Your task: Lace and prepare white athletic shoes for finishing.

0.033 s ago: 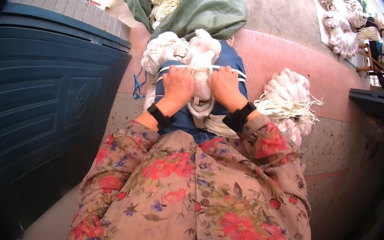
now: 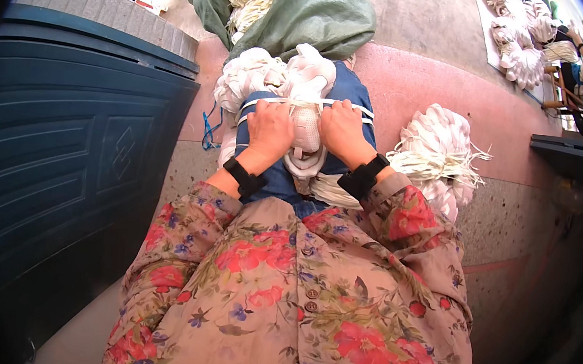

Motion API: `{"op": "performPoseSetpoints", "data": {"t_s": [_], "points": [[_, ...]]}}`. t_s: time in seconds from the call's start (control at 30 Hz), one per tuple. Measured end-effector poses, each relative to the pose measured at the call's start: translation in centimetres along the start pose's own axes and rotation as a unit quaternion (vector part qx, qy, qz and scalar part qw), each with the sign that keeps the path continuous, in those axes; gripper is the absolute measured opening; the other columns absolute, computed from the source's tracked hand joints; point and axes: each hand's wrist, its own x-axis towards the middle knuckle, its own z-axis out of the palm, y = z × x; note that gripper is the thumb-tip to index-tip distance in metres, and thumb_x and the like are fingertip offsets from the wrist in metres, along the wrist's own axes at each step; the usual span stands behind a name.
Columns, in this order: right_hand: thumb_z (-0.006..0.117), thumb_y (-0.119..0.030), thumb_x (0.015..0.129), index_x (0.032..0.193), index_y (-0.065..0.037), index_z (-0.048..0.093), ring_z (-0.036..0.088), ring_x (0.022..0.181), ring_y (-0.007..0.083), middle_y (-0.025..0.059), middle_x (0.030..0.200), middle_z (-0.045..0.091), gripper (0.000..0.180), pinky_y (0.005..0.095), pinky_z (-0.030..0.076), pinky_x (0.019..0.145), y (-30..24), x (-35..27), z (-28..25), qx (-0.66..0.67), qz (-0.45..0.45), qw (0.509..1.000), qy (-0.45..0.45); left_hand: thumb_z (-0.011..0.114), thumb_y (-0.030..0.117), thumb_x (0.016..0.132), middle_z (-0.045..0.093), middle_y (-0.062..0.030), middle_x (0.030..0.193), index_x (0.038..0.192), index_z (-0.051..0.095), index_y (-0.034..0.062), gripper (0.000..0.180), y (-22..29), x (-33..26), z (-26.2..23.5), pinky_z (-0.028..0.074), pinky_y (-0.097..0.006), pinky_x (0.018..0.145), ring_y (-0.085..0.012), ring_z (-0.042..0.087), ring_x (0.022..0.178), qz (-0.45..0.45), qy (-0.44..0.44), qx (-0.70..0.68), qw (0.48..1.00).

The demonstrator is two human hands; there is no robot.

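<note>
Between my knees lies a white shoe upper with a mesh tongue, its heel opening toward me. A flat white shoelace runs sideways across it and over both thighs. My left hand is closed on the lace at the upper's left side. On the other side my right hand is closed around the lace too, knuckles up. The fingertips of both hands are mostly hidden beneath them. Just beyond, more white uppers are bunched against my blue trousers.
To my right, a bundle of white uppers with loose laces lies on the floor. A green sack with pale laces stands ahead. A dark blue panelled door is close on my left. Other people sit at upper left and upper right.
</note>
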Motion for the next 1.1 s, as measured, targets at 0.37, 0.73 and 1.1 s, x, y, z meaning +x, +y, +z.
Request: {"op": "performPoseSetpoints", "data": {"t_s": [0.37,0.73,1.1], "points": [[0.051,-0.014,0.071,0.073,-0.003,0.059,0.05,0.078,0.0285,0.0126,0.076,0.054,0.013,0.0406,0.04,0.067,1.2,-0.3,0.9,0.121,0.015,0.992,0.036,0.065,0.018,0.064,0.06,-0.0114,0.079,0.081,0.063,0.0047,0.022,0.8,3.9,0.2,0.043,-0.038,0.07,-0.0298,0.05,0.081,0.058,-0.023,-0.102,0.993],[0.054,-0.013,0.065,0.067,-0.009,0.059,0.049,0.078,0.022,0.0055,0.073,0.052,0.007,0.0341,0.036,0.064,0.4,0.1,-0.1,0.009,-0.095,0.99,0.101,0.063,0.012,0.067,0.054,-0.0105,0.061,0.064,0.053,0.0004,0.015,-0.5,6.4,1.4,0.042,-0.029,0.053,-0.0183,0.051,0.056,-0.022,-0.06,-0.308,0.949],[0.051,-0.008,0.066,0.075,-0.011,0.052,0.046,0.076,0.0214,0.0053,0.072,0.045,0.01,0.034,0.034,0.067,0.4,1.2,-6.7,0.071,-0.14,0.934,0.322,0.069,0.013,0.065,0.055,-0.0006,0.066,0.07,0.059,0.0026,0.015,0.5,9.7,0.8,0.038,-0.022,0.051,-0.0073,0.047,0.058,-0.065,-0.2,-0.534,0.819]]}}
